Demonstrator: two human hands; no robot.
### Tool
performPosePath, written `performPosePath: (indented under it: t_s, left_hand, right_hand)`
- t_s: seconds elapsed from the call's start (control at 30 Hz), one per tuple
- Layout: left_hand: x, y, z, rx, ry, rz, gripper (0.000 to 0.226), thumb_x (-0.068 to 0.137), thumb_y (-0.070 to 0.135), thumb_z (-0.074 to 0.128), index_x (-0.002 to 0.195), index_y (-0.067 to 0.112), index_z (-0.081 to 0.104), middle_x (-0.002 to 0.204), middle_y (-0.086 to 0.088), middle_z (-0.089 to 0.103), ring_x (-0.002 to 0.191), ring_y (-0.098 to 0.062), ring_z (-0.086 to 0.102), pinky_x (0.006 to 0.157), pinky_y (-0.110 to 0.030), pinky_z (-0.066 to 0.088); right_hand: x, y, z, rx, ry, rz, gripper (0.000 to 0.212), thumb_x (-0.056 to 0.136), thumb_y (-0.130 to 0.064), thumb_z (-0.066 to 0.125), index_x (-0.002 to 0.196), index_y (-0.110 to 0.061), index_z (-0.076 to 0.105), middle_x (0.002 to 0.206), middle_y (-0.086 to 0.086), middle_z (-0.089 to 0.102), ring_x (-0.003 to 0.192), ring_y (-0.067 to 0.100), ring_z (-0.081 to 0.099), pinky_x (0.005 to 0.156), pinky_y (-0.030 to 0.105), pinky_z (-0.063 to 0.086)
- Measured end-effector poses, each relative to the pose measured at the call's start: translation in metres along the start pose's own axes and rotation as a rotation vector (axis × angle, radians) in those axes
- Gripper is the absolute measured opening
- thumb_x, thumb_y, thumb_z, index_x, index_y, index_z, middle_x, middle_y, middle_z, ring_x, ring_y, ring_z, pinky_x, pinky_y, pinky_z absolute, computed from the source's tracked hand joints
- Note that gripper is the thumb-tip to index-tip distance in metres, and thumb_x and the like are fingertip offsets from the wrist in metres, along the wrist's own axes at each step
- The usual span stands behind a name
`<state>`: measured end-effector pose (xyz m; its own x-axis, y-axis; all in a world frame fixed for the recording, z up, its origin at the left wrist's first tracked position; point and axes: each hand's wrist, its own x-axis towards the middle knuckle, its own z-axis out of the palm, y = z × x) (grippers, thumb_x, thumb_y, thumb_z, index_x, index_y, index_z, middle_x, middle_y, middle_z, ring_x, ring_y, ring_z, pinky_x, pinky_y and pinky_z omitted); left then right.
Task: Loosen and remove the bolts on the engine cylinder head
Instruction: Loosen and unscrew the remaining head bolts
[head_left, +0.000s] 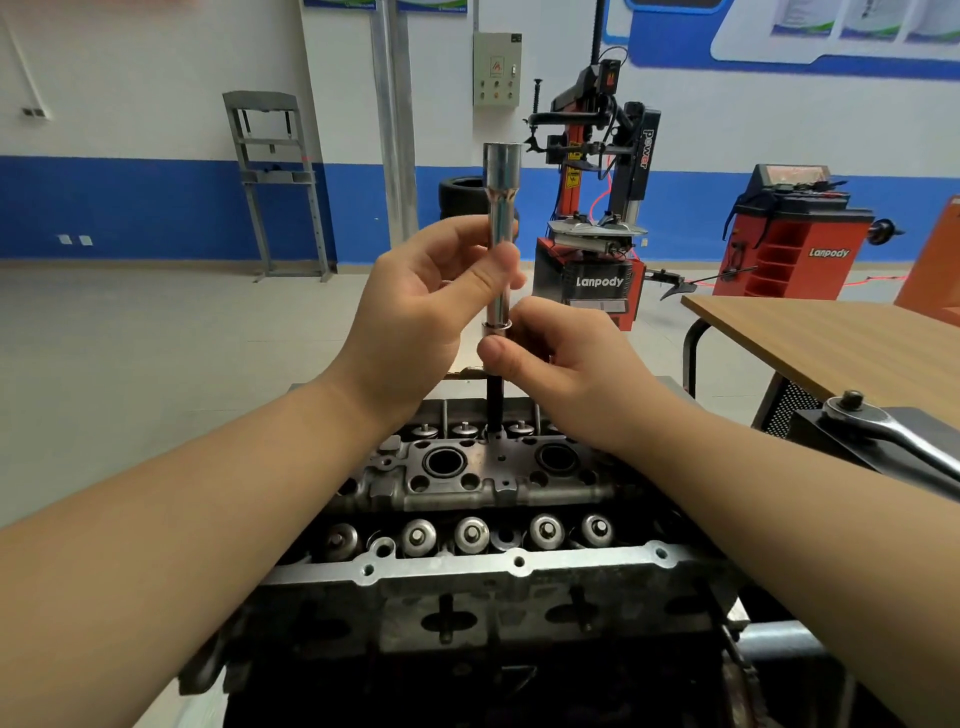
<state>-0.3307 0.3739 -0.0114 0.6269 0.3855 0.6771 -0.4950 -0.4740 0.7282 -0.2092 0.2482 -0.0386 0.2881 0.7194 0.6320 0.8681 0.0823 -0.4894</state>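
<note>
here the left hand (436, 306) pinches a long chrome socket (500, 228) upright between thumb and fingers, wide end up; just below, the right hand (561, 358) curls its fingers round the black bolt (494, 405) that hangs from the socket's lower end; the bolt's tip stands at a hole in the far side of the engine cylinder head (467, 499), though whether it touches i cannot tell; the head sits low in the middle, valve springs in rows; a ratchet wrench (893, 441) lies to the right, near a wooden table (831, 343); a red tyre changer (592, 208) stands behind.
</note>
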Motion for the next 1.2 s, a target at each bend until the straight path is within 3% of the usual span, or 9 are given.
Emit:
performPosePath:
  t_s: [0.13, 0.33, 0.43, 0.57, 0.7, 0.87, 1.03, 1.13, 1.2]
  left_hand:
    - [-0.0012, 0.0009, 0.0008, -0.053, -0.053, -0.023, 0.027, 0.109, 0.015, 0.055, 0.132, 0.007, 0.068, 0.105, -0.015, 0.078, 0.105, -0.021, 0.075, 0.096, -0.029, 0.058]
    - [-0.0010, 0.0058, 0.0031, 0.032, 0.045, 0.033, 0.027, 0.082, 0.034, 0.081, 0.104, 0.024, 0.070, 0.081, 0.002, 0.073, 0.078, -0.025, 0.074, 0.076, -0.037, 0.064]
    - [0.0007, 0.0026, 0.0012, -0.010, 0.011, -0.003, 0.025, 0.099, 0.033, 0.068, 0.116, 0.015, 0.073, 0.094, 0.001, 0.078, 0.092, -0.016, 0.074, 0.083, -0.028, 0.059]
    - [0.0003, 0.0027, 0.0020, -0.046, -0.040, -0.055, 0.027, 0.112, 0.017, 0.051, 0.128, 0.010, 0.070, 0.104, -0.008, 0.080, 0.101, -0.015, 0.075, 0.086, -0.025, 0.056]
    - [-0.0009, 0.0061, 0.0041, 0.036, 0.001, 0.024, 0.018, 0.099, 0.020, 0.071, 0.116, 0.017, 0.073, 0.099, -0.003, 0.080, 0.096, -0.018, 0.078, 0.085, -0.026, 0.061]
    - [-0.0009, 0.0045, 0.0045, 0.098, 0.100, 0.012, 0.038, 0.082, 0.040, 0.080, 0.112, 0.016, 0.074, 0.100, -0.012, 0.077, 0.095, -0.030, 0.072, 0.090, -0.046, 0.061]
    - [0.0003, 0.0026, 0.0016, -0.055, -0.038, -0.046, 0.025, 0.107, 0.015, 0.059, 0.129, 0.010, 0.070, 0.107, -0.012, 0.079, 0.106, -0.016, 0.076, 0.091, -0.020, 0.056]
    - [-0.0006, 0.0021, 0.0020, 0.015, -0.029, 0.012, 0.023, 0.105, 0.011, 0.064, 0.126, 0.011, 0.071, 0.101, -0.008, 0.080, 0.102, -0.019, 0.077, 0.090, -0.029, 0.061]
    - [-0.0011, 0.0042, 0.0026, 0.072, 0.015, 0.038, 0.022, 0.095, 0.020, 0.077, 0.116, 0.016, 0.074, 0.094, -0.007, 0.079, 0.091, -0.023, 0.078, 0.084, -0.038, 0.065]
  right_hand:
    - [-0.0010, -0.0005, -0.0020, 0.100, -0.057, 0.057, 0.023, 0.100, -0.045, 0.058, 0.088, -0.026, 0.065, 0.075, -0.018, 0.069, 0.069, 0.001, 0.064, 0.064, 0.018, 0.045]
    - [0.0003, -0.0022, 0.0003, 0.017, -0.011, 0.029, 0.038, 0.090, -0.060, 0.065, 0.089, -0.022, 0.064, 0.068, -0.009, 0.057, 0.063, 0.007, 0.049, 0.063, 0.039, 0.046]
    - [0.0000, -0.0014, 0.0000, 0.018, -0.032, -0.013, 0.020, 0.101, -0.044, 0.064, 0.083, -0.041, 0.055, 0.067, -0.021, 0.055, 0.064, 0.004, 0.052, 0.062, 0.027, 0.042]
    - [-0.0008, 0.0011, -0.0009, 0.108, -0.069, 0.030, 0.018, 0.107, -0.035, 0.054, 0.093, -0.026, 0.062, 0.072, -0.026, 0.064, 0.071, -0.003, 0.063, 0.066, 0.015, 0.045]
    - [0.0008, 0.0002, 0.0028, 0.083, -0.041, 0.037, 0.023, 0.096, -0.055, 0.061, 0.092, -0.032, 0.059, 0.070, -0.024, 0.059, 0.062, 0.000, 0.052, 0.060, 0.013, 0.039]
    - [0.0012, 0.0015, 0.0041, 0.050, 0.052, 0.063, 0.042, 0.086, -0.066, 0.063, 0.078, -0.026, 0.052, 0.064, -0.020, 0.053, 0.060, 0.005, 0.047, 0.059, 0.022, 0.037]
    - [-0.0002, 0.0025, 0.0016, 0.067, -0.033, 0.033, 0.021, 0.105, -0.040, 0.058, 0.095, -0.022, 0.063, 0.080, -0.016, 0.068, 0.078, 0.003, 0.067, 0.072, 0.025, 0.051]
    - [-0.0004, 0.0022, -0.0007, 0.119, -0.061, 0.029, 0.018, 0.107, -0.035, 0.057, 0.097, -0.023, 0.064, 0.076, -0.022, 0.065, 0.074, -0.002, 0.064, 0.070, 0.013, 0.045]
    - [0.0001, 0.0009, 0.0001, 0.120, -0.046, 0.017, 0.024, 0.102, -0.045, 0.061, 0.094, -0.023, 0.064, 0.068, -0.020, 0.058, 0.064, 0.000, 0.053, 0.063, 0.018, 0.041]
